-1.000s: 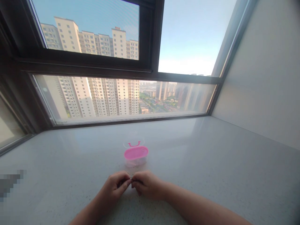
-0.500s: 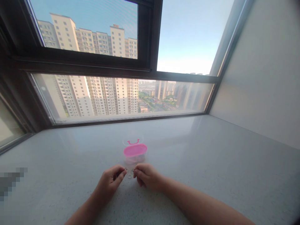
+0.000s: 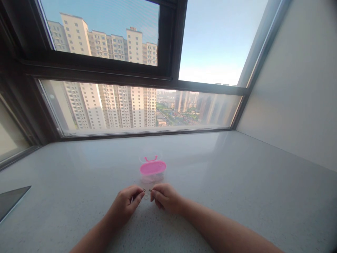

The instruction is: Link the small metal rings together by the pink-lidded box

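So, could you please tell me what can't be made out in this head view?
- Small piece at the left hand fingertips: too small to identify.
- Small piece at the right hand fingertips: likewise too small.
- Contents of the clear box with the pink lid: blurred, unreadable.
- Dark flat object on the sill: cut off by the left edge.

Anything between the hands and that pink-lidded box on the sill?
Nothing visible. The left hand and right hand each pinch a tiny piece just in front of the pink-lidded box; only bare sill lies between.
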`<state>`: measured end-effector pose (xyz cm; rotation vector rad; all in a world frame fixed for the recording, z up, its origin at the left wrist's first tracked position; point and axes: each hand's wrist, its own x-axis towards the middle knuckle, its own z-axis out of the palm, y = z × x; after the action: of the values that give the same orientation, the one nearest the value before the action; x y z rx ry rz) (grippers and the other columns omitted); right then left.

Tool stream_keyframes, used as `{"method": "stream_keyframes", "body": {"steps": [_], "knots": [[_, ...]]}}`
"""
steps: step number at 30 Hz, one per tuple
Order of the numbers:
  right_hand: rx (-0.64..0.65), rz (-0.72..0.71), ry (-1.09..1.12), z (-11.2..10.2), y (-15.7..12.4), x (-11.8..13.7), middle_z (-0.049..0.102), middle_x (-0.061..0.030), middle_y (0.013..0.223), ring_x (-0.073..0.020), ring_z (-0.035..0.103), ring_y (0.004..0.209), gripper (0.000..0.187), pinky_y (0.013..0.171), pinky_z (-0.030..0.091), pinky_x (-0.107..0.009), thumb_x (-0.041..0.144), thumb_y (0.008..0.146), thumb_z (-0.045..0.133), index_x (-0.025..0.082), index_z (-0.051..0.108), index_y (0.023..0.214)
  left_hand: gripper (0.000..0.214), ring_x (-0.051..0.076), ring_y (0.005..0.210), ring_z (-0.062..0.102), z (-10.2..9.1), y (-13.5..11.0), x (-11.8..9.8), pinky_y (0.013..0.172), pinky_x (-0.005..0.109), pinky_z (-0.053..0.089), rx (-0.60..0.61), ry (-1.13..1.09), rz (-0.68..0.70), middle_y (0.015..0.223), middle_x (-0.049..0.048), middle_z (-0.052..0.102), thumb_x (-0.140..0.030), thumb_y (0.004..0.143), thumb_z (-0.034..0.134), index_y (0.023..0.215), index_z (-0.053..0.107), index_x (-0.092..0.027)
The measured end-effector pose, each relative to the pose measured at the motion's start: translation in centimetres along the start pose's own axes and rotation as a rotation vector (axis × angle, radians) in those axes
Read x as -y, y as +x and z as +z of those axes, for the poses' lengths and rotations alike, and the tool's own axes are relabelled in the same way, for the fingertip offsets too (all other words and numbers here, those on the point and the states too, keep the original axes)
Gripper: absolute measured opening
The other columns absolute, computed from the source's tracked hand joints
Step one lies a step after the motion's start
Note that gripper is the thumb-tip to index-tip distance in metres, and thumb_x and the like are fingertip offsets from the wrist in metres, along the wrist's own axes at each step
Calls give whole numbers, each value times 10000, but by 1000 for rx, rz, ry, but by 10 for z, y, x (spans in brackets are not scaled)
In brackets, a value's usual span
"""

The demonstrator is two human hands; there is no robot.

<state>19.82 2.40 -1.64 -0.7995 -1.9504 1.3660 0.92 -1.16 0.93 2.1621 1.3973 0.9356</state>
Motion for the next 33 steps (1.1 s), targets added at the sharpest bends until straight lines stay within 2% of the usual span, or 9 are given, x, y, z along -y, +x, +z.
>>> {"method": "stream_keyframes", "body": {"steps": [8, 15, 33], "knots": [[12, -14, -5, 1, 1, 1, 421, 64, 440, -48, 356, 379, 172, 403, 291, -142, 131, 789, 394, 137, 538, 695, 269, 120, 579, 472, 1, 1, 4, 550, 195, 361, 42, 30, -21, 617, -9, 542, -304, 836, 436, 727, 631, -154], [13, -8, -32, 1, 1, 0, 438, 62, 458, -42, 357, 390, 167, 434, 315, -145, 116, 779, 408, 135, 556, 704, 257, 116, 573, 474, 3, 1, 2, 541, 189, 363, 63, 67, 22, 609, -8, 537, -291, 830, 452, 722, 645, -161], [51, -2, -61, 0, -1, 7, 451, 54, 488, -50, 384, 429, 183, 456, 323, -149, 136, 795, 405, 129, 578, 736, 236, 114, 564, 497, 2, 1, 4, 533, 189, 379, 52, 123, 52, 617, 1, 596, -296, 809, 496, 730, 690, -187]]}}
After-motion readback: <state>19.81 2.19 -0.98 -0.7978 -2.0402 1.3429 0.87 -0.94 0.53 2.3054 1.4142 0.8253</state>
